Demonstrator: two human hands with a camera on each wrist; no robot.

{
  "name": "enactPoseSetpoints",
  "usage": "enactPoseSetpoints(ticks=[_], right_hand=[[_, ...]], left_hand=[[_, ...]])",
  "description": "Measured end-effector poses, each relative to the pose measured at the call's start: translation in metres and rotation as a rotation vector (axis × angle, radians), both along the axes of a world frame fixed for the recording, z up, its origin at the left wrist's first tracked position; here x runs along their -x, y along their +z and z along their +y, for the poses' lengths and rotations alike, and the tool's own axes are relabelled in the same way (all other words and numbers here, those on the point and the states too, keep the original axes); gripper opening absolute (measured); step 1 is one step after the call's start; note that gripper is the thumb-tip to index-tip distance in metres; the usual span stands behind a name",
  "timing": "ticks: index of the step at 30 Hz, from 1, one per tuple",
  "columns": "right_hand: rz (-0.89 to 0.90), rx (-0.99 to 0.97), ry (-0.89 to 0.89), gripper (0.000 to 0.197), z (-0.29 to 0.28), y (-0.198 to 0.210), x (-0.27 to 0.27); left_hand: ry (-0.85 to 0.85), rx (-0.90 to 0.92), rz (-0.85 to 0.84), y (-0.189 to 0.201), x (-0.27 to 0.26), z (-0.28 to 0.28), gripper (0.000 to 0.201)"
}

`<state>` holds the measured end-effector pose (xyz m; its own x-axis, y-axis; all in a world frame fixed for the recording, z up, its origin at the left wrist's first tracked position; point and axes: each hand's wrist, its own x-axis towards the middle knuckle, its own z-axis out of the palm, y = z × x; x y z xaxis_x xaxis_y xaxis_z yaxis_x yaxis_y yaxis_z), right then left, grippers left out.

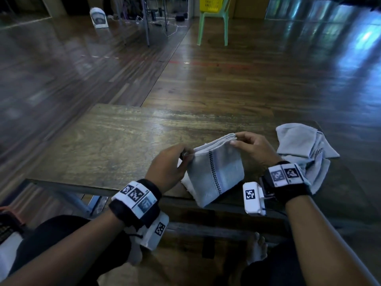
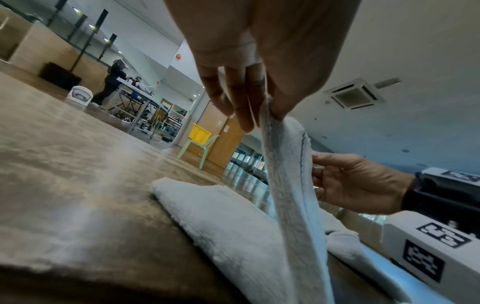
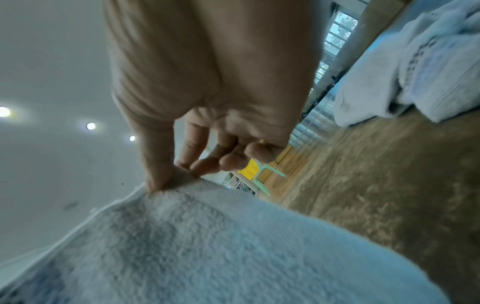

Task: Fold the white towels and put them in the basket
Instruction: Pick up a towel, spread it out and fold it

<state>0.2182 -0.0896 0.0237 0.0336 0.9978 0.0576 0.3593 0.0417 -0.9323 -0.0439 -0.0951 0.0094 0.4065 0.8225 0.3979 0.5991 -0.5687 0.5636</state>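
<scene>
While held up: the folded towel (image 1: pixel 216 172) hangs between both hands over the table (image 1: pixel 115 145) edge.
Left hand (image 1: pixel 167 168): pinches its left corner.
Right hand (image 1: pixel 253 147): pinches its far top corner.

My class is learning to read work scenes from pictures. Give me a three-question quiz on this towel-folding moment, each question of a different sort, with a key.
1. True or false: both hands hold the folded towel.
2. Where is the yellow basket? A) on the table B) on the green chair C) on the person's lap
3. Fill in: the unfolded towels lie on the table beside the person's ____ hand.

Key:
1. True: the left hand and right hand each pinch a top corner.
2. B
3. right
</scene>
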Motion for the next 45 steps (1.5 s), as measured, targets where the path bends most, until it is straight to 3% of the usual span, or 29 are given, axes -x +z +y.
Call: enactPoseSetpoints(ticks=[7,16,24,28,32,34,38,41,45], right_hand=[[-0.158,0.058,-0.055,0.02,0.045,-0.027,0.022],[-0.39,0.163,-0.104,0.014,0.075,-0.05,0.032],[-0.476,0.228,-0.074,0.008,0.077,-0.058,0.038],[-0.595,0.274,0.053,0.033,0.072,-0.056,0.038],[-0.629,0.301,0.088,0.044,0.062,-0.048,0.035],[-0.614,0.345,0.11,0.053,0.053,-0.043,0.032],[-0.501,0.521,0.23,0.07,0.027,-0.03,0.018],[-0.412,0.598,0.276,0.064,0.012,-0.029,0.009],[-0.495,0.437,0.227,0.042,0.005,-0.031,0.007]], left_hand=[[0.058,0.161,0.381,-0.005,0.011,0.045,0.014],[0.042,0.213,0.574,-0.02,0.013,0.065,0.01],[0.087,0.242,0.724,-0.025,0.011,0.07,0.025],[0.109,0.261,0.675,-0.024,0.016,0.071,0.033],[0.09,0.264,0.621,-0.026,0.017,0.069,0.036],[0.04,0.303,0.649,-0.029,0.013,0.066,0.038],[-0.029,0.315,0.626,-0.031,0.004,0.065,0.024],[-0.042,0.332,0.556,-0.032,0.0,0.066,0.02],[-0.035,0.346,0.49,-0.031,-0.003,0.068,0.018]])
